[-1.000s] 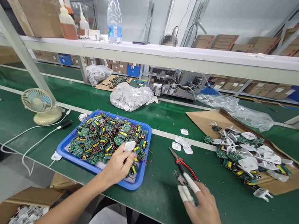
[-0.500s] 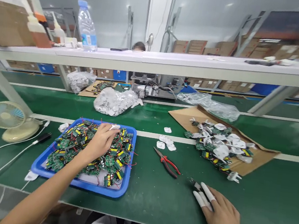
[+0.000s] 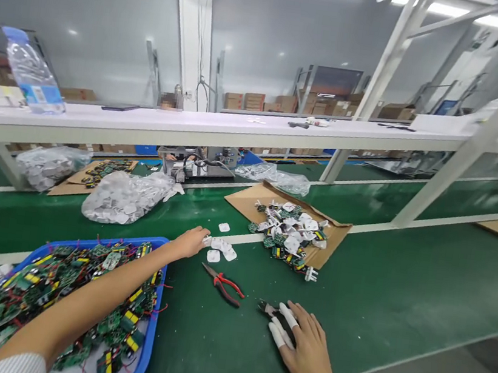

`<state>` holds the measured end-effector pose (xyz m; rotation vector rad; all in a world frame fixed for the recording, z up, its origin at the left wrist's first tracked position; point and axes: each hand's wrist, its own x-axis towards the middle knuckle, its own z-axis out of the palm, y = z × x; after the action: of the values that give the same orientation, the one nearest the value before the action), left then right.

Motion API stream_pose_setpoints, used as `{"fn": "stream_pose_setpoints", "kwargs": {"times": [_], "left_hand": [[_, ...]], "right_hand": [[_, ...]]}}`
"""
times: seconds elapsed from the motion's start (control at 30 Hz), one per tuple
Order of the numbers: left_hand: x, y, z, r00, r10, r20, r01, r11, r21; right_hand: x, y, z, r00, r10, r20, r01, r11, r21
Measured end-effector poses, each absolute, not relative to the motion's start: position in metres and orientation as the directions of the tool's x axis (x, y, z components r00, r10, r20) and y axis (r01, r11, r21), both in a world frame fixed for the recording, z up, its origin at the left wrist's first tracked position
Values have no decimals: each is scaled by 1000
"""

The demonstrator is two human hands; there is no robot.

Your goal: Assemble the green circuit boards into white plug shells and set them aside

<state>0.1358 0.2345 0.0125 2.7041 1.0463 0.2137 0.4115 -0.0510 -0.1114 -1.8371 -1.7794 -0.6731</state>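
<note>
Stretching widest, the green surface (image 3: pixel 374 313) carries a blue tray (image 3: pixel 151 334) of circuit boards (image 3: pixel 121 318) and a cardboard sheet (image 3: pixel 243 199) under heaped parts (image 3: pixel 293 232). The left hand (image 3: pixel 191 242) has swung off the tray, shifting the handling from boards to plates. The right hand (image 3: pixel 302 341) curls its fingers round dark cutters (image 3: pixel 266 308), near red-handled pliers (image 3: pixel 219 280). Smallest, white plates (image 3: pixel 223 245) lie on the surface at the left fingers; whether those, drawn close together, grip one is too small to tell.

Taking the pliers (image 3: pixel 219 278) as datum, I record: tray (image 3: pixel 151 326) holding boards (image 3: pixel 125 322), left; covers (image 3: pixel 221 245) behind, my left hand (image 3: pixel 191 243) beside them; heap (image 3: pixel 292 234) on cardboard (image 3: pixel 331 246), behind right; cutters (image 3: pixel 266 308) in my right hand (image 3: pixel 302 343), right.
</note>
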Motion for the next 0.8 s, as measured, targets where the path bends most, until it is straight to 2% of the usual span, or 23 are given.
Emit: {"fn": "stream_pose_setpoints", "kwargs": {"times": [0.13, 0.3, 0.47, 0.6, 0.8], "left_hand": [[182, 261, 8, 727, 687, -2, 671, -710, 215], [246, 281, 11, 743, 669, 27, 652, -732, 199], [312, 268, -4, 780, 623, 58, 596, -769, 231], [339, 253, -10, 765, 639, 75, 603, -753, 263], [320, 252, 25, 710, 694, 119, 632, -702, 328]], "right_hand": [[412, -52, -107, 27, 737, 675, 999, -2, -37], [409, -54, -99, 23, 721, 693, 999, 0, -33], [412, -56, -98, 22, 732, 681, 1000, -6, -26], [413, -54, -101, 11, 723, 691, 1000, -22, 7], [417, -49, -108, 49, 735, 676, 999, -36, -33]]}}
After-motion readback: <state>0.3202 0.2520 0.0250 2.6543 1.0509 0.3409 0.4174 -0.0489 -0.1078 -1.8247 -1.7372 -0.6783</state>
